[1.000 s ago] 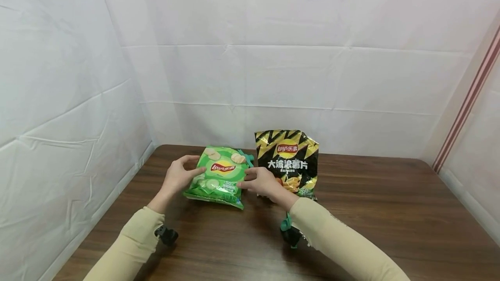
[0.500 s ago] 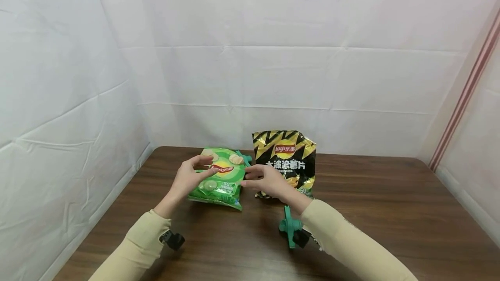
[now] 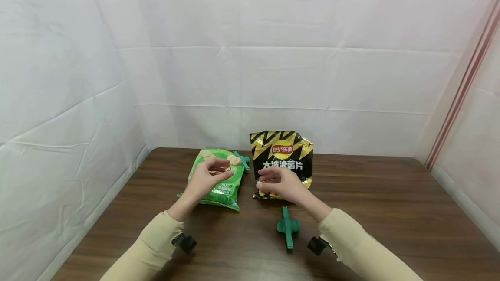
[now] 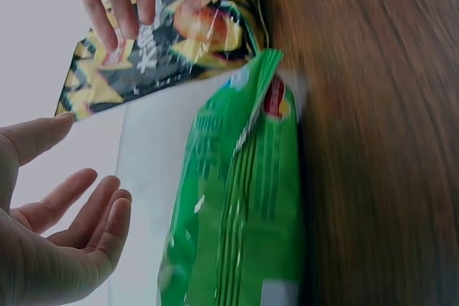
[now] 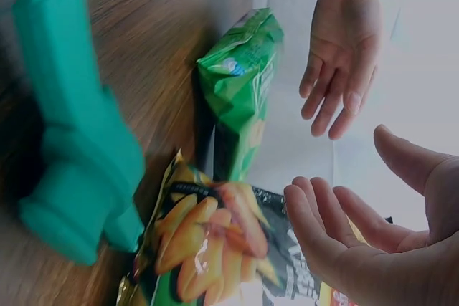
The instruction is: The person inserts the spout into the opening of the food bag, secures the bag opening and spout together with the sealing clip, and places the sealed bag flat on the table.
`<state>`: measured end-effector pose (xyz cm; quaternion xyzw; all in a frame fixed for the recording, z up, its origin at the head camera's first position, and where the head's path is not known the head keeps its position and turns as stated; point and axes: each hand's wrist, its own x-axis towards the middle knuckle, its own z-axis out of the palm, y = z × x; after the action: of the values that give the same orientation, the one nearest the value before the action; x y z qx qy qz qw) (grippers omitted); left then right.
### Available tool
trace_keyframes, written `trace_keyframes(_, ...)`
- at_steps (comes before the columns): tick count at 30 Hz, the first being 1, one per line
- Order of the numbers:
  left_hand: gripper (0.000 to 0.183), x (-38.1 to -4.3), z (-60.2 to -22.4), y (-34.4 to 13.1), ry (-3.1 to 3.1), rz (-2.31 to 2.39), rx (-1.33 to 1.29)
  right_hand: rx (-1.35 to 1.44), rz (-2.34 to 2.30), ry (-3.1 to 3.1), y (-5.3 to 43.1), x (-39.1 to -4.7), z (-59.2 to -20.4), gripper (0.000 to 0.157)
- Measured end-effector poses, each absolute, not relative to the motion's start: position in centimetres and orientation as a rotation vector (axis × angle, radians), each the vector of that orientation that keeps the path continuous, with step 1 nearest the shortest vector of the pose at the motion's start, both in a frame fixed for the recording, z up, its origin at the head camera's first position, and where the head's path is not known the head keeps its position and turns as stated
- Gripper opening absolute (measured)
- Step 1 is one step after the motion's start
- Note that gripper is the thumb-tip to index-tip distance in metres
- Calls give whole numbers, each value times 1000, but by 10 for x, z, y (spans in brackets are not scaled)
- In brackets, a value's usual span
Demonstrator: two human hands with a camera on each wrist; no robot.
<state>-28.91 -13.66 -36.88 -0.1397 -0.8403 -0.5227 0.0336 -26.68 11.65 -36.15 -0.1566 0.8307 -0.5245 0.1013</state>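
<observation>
A green Lay's chip bag (image 3: 228,191) lies on the table at the left. To its right, a black and yellow Lay's chip bag (image 3: 282,151) stands upright. My left hand (image 3: 203,179) hovers in front of the green bag, its fingers loosely bent with nothing held. My right hand (image 3: 288,184) hangs before the black bag's lower half, thumb and fingers apart. Gaps show between the left hand (image 4: 68,238) and the green bag (image 4: 229,198) in the left wrist view. A teal sealing clip (image 3: 287,227) lies below my right hand.
Another teal clip (image 3: 243,159) lies behind the green bag, partly hidden. White cloth (image 3: 234,77) hangs behind the dark wooden table (image 3: 371,194) and along its sides. Small black wrist cameras (image 3: 184,243) sit under both sleeves.
Both hands have drawn away from the green bag's sides. The left moved right across its front; the right moved right, before the black bag. The front clip is now fully uncovered.
</observation>
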Motion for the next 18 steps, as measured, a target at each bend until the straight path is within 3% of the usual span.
trace_keyframes(18,30,-282,-385,-95,-2653,-1580,-554,-448,-1542,2523,153,-258,-389,41)
